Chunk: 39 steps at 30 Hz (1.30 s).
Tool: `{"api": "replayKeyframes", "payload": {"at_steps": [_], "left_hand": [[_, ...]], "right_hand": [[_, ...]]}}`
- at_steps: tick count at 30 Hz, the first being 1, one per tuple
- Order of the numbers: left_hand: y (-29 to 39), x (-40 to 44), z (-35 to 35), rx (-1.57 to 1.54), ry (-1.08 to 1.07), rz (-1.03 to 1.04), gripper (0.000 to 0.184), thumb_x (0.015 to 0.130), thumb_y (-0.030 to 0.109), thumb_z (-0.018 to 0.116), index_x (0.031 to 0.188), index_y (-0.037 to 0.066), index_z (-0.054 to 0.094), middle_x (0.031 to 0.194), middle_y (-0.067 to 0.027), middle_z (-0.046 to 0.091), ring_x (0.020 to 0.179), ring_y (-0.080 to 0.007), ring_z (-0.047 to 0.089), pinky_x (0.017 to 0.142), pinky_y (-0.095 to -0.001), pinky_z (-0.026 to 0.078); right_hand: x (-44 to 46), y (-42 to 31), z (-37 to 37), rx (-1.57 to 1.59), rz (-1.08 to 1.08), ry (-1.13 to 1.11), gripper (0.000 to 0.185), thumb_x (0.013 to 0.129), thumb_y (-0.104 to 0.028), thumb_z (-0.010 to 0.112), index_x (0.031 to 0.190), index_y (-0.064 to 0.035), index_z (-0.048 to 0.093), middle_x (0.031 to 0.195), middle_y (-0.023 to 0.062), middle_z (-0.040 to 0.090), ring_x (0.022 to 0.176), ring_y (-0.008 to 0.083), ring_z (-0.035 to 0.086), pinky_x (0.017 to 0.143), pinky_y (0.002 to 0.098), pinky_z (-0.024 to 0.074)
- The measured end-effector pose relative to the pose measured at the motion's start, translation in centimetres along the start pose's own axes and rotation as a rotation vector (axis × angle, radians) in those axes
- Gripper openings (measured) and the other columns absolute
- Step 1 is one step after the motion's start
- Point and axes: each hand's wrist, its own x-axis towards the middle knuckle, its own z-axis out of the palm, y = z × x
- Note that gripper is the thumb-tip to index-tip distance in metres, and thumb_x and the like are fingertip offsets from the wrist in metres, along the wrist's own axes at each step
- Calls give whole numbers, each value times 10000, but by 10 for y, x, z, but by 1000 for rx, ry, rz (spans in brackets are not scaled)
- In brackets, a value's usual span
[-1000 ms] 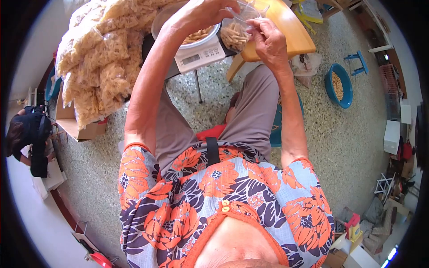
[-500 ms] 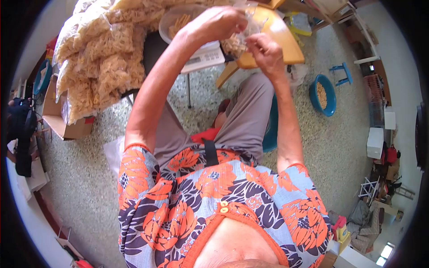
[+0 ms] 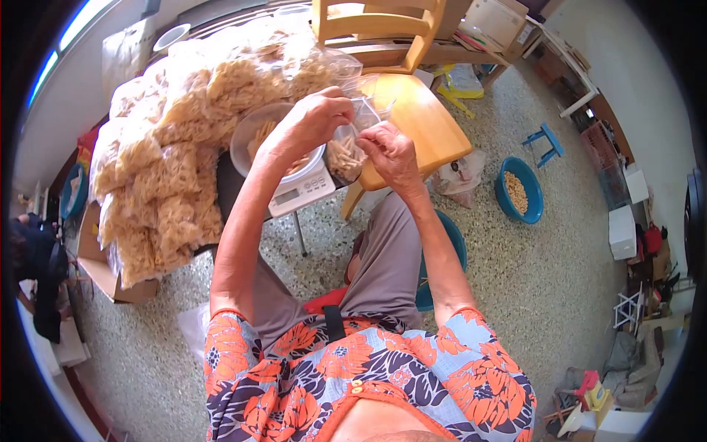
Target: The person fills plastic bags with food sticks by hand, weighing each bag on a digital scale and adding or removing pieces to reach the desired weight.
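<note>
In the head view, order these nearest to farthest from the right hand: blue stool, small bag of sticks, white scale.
1. Small bag of sticks: just left of the right hand.
2. White scale: farther left.
3. Blue stool: far right, on the floor.

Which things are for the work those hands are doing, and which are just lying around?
Seems part of the work:
clear bag of sticks, pinched by the left hand
white scale
white bowl on it
probably the heap of filled bags

Probably just lying about:
blue stool
white box on the right
</note>
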Motion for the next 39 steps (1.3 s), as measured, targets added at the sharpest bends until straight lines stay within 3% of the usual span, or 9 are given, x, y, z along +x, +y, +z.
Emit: {"api": "replayKeyframes", "payload": {"at_steps": [8,9,12,18,19,25,29,38,39], "left_hand": [[7,12,-13,19,4,10,67,874,43,694,896,-8,657,888,-149,632,838,-356,647,755,-418,518],[7,10,-11,4,0,-21,43,853,33,688,880,4,673,883,-156,638,862,-391,638,796,-443,520],[7,10,-14,148,-7,80,40,839,45,701,871,35,680,880,-135,651,870,-372,630,833,-434,515],[-4,9,-17,59,-132,-66,95,862,97,718,922,29,689,874,-141,653,894,-358,650,794,-437,517],[-11,8,-16,41,-150,-19,75,908,64,705,963,18,685,869,-85,617,781,-211,600,688,-346,481],[-9,13,-22,-5,-148,-39,100,924,84,729,964,-3,698,928,-50,651,855,-174,625,779,-305,500],[-3,16,-31,-25,-157,-82,119,931,88,726,956,-21,682,939,-46,645,870,-159,623,790,-304,502],[-10,8,-31,69,-150,-59,105,941,82,711,962,-19,691,972,-64,667,883,-173,638,794,-337,515],[-12,7,-27,27,-68,-25,118,922,104,731,965,-5,716,946,-77,671,857,-210,659,771,-350,522]], "right_hand": [[7,-3,6,18,-13,150,110,863,-88,790,939,-32,733,880,134,687,811,305,685,724,386,548],[4,-4,6,25,37,112,110,863,-91,791,938,-34,734,881,136,684,813,310,683,726,389,547],[3,-2,6,67,104,71,116,861,-108,797,934,-43,735,876,135,675,812,321,678,730,399,543],[5,4,9,36,47,119,133,867,-137,802,939,-36,755,853,135,680,781,310,671,719,388,532],[4,3,10,60,59,106,133,867,-137,802,939,-36,755,853,135,680,781,310,671,719,388,532],[7,2,15,105,64,207,93,874,-85,797,934,-24,760,814,91,680,733,235,652,672,332,516],[16,0,17,97,-14,262,80,874,-80,798,925,-31,762,809,89,681,725,225,653,652,334,518],[12,9,39,139,62,293,102,862,-93,817,931,-38,766,825,72,689,696,189,655,620,311,521],[12,8,41,147,62,291,102,862,-93,817,931,-38,766,825,72,689,696,189,655,620,311,521]]}}
